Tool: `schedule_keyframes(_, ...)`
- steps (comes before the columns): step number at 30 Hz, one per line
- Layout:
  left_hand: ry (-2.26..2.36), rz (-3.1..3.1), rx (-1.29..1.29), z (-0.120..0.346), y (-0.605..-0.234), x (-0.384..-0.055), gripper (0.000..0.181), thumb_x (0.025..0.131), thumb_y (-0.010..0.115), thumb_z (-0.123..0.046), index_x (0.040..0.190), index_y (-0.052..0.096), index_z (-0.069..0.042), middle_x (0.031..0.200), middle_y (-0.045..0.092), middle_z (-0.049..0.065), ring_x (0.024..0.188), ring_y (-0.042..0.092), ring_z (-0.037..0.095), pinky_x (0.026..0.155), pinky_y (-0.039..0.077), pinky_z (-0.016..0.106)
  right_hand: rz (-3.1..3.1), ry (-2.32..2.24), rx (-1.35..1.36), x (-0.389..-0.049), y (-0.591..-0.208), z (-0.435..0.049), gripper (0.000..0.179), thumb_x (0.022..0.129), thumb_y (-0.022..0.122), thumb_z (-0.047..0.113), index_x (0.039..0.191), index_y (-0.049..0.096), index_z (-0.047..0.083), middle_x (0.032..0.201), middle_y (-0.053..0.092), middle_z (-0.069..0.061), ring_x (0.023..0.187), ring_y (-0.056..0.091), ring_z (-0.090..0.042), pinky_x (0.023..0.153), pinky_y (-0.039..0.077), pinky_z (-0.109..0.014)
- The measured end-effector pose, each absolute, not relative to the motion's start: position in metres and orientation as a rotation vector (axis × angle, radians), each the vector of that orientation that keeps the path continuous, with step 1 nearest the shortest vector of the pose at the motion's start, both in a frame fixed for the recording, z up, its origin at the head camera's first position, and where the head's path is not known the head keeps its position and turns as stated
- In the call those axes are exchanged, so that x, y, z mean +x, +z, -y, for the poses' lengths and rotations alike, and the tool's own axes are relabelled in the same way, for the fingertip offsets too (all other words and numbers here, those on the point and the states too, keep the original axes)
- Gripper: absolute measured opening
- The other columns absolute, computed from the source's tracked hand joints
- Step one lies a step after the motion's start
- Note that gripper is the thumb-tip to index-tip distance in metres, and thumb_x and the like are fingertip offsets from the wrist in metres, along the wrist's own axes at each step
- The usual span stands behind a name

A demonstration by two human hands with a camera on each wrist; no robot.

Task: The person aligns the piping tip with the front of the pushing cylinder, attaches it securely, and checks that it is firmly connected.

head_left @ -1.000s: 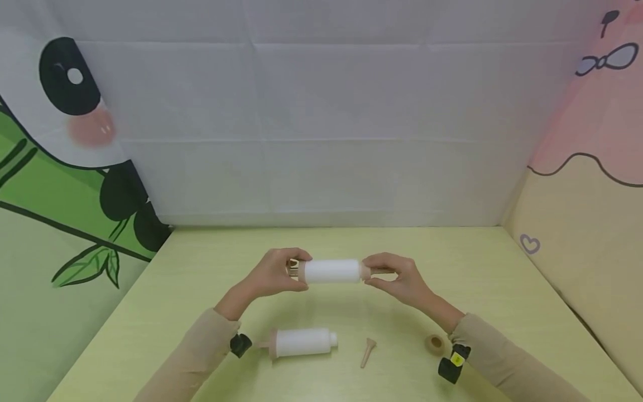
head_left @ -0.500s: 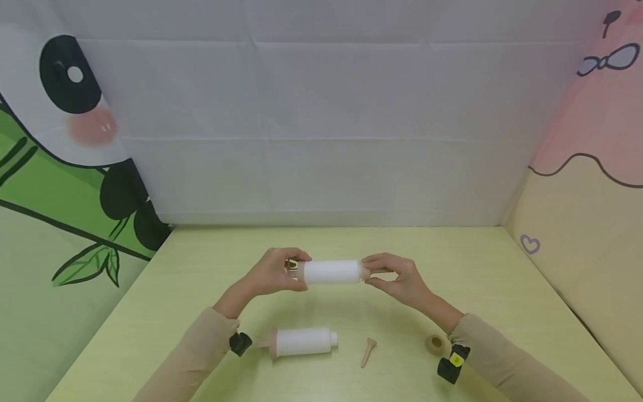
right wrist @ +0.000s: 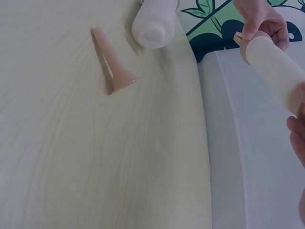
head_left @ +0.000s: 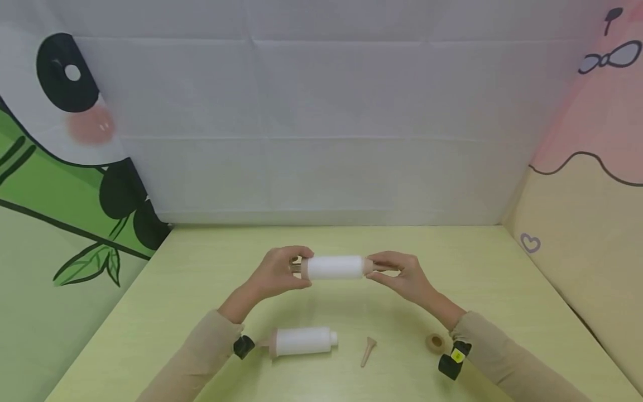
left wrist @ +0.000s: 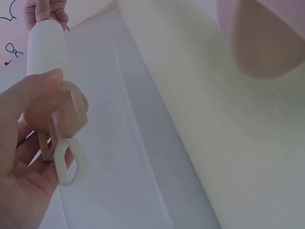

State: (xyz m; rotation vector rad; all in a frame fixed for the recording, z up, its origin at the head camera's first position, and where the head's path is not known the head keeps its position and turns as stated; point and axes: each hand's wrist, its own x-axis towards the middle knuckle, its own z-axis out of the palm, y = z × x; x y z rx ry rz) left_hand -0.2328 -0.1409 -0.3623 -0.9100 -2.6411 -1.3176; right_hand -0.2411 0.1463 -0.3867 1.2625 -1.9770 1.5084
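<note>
A white cylinder (head_left: 334, 267) with beige ends is held level above the table, between both hands. My left hand (head_left: 278, 272) grips its beige collar (head_left: 304, 268), thumb and fingers on opposite sides. From that end a beige handle-like frame (left wrist: 71, 112) and a pale loop (left wrist: 70, 161) stick out in the left wrist view. At the other end, my right hand (head_left: 404, 274) pinches the narrower beige tip (head_left: 369, 266), partly hidden by fingers. Below lies a similar white cylinder (head_left: 303, 341) with a beige collar and a white neck.
On the yellow-green table (head_left: 211, 254) lie a small beige flared nozzle-like piece (head_left: 369, 352) and a beige ring-shaped piece (head_left: 435, 343) near the right sleeve. A grey-white cloth wall (head_left: 331, 167) stands behind, with printed panels at both sides.
Both hands and the held cylinder have shifted slightly up and to the right. The things lying on the table have stayed in place.
</note>
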Motion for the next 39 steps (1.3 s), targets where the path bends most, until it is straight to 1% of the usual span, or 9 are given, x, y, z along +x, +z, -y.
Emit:
schedule_keyframes(2,-1.290,2.624,-0.938,0.1403,-0.3627,-0.2325,0.038,0.065,0.077,0.003,0.099,0.060,-0.004,0.102,0.061,0.012,0.087,0.065,0.026,0.070,0.054,0.029,1.996,1.499,1.245,-0.2410,-0.3865,-0.1470,0.031,0.064,0.069,-0.019,0.094,0.063,-0.014,0.090,0.064,-0.025,0.084,0.065,-0.011,0.068,0.054,-0.031)
schedule_keyframes(5,-1.217,2.609,-0.966,0.1400,-0.3634,-0.2325,0.039,0.065,0.077,0.003,0.099,0.060,-0.005,0.102,0.061,0.011,0.088,0.065,0.026,0.071,0.054,0.031,2.014,1.464,1.239,-0.2413,-0.3864,-0.1476,0.030,0.065,0.070,-0.018,0.093,0.064,-0.014,0.089,0.064,-0.024,0.083,0.065,-0.012,0.068,0.054,-0.031)
schedule_keyframes(14,-1.179,2.610,-0.968,0.1406,-0.3640,-0.2324,0.041,0.064,0.078,0.003,0.100,0.060,-0.004,0.104,0.061,0.011,0.088,0.064,0.025,0.070,0.054,0.027,2.032,1.419,1.260,-0.2421,-0.3856,-0.1481,0.030,0.065,0.070,-0.017,0.094,0.063,-0.014,0.089,0.064,-0.025,0.079,0.066,-0.021,0.066,0.054,-0.031)
schedule_keyframes(17,-1.204,2.609,-0.970,0.1412,-0.3648,-0.2332,0.041,0.064,0.078,0.004,0.100,0.060,-0.004,0.105,0.061,0.011,0.088,0.064,0.025,0.071,0.053,0.024,2.028,1.404,1.276,-0.2419,-0.3849,-0.1480,0.031,0.065,0.069,-0.018,0.095,0.063,-0.014,0.090,0.064,-0.025,0.078,0.066,-0.022,0.065,0.054,-0.033)
schedule_keyframes(23,-1.193,2.616,-0.973,0.1418,-0.3657,-0.2349,0.041,0.064,0.078,0.003,0.100,0.060,-0.004,0.105,0.061,0.011,0.088,0.064,0.024,0.070,0.052,0.022,2.033,1.401,1.275,-0.2412,-0.3838,-0.1480,0.032,0.064,0.070,-0.018,0.095,0.063,-0.014,0.090,0.064,-0.024,0.078,0.066,-0.024,0.065,0.054,-0.034)
schedule_keyframes(27,-1.211,2.612,-0.971,0.1409,-0.3662,-0.2351,0.041,0.064,0.078,0.004,0.100,0.060,-0.003,0.106,0.060,0.013,0.088,0.064,0.027,0.070,0.054,0.028,2.069,1.395,1.253,-0.2405,-0.3838,-0.1489,0.031,0.066,0.070,-0.017,0.095,0.064,-0.013,0.091,0.065,-0.023,0.077,0.066,-0.024,0.066,0.054,-0.031)
schedule_keyframes(31,-1.206,2.600,-0.971,0.1401,-0.3669,-0.2351,0.041,0.063,0.078,0.004,0.100,0.060,-0.003,0.105,0.061,0.014,0.087,0.064,0.028,0.070,0.054,0.033,2.108,1.369,1.212,-0.2392,-0.3835,-0.1493,0.028,0.068,0.069,-0.014,0.096,0.064,-0.012,0.091,0.065,-0.023,0.077,0.067,-0.019,0.065,0.054,-0.028)
schedule_keyframes(35,-1.174,2.585,-0.975,0.1407,-0.3686,-0.2354,0.042,0.062,0.079,0.003,0.099,0.060,-0.004,0.104,0.062,0.012,0.085,0.064,0.026,0.067,0.054,0.031,2.112,1.330,1.190,-0.2380,-0.3827,-0.1483,0.028,0.070,0.068,-0.013,0.097,0.064,-0.011,0.091,0.065,-0.021,0.078,0.066,-0.019,0.064,0.055,-0.032)
schedule_keyframes(39,-1.167,2.584,-0.972,0.1417,-0.3701,-0.2356,0.042,0.063,0.079,0.002,0.100,0.061,-0.005,0.104,0.062,0.012,0.083,0.064,0.024,0.066,0.055,0.033,2.074,1.316,1.197,-0.2372,-0.3818,-0.1470,0.034,0.067,0.069,-0.014,0.100,0.061,-0.012,0.093,0.064,-0.021,0.080,0.064,-0.025,0.064,0.055,-0.036)
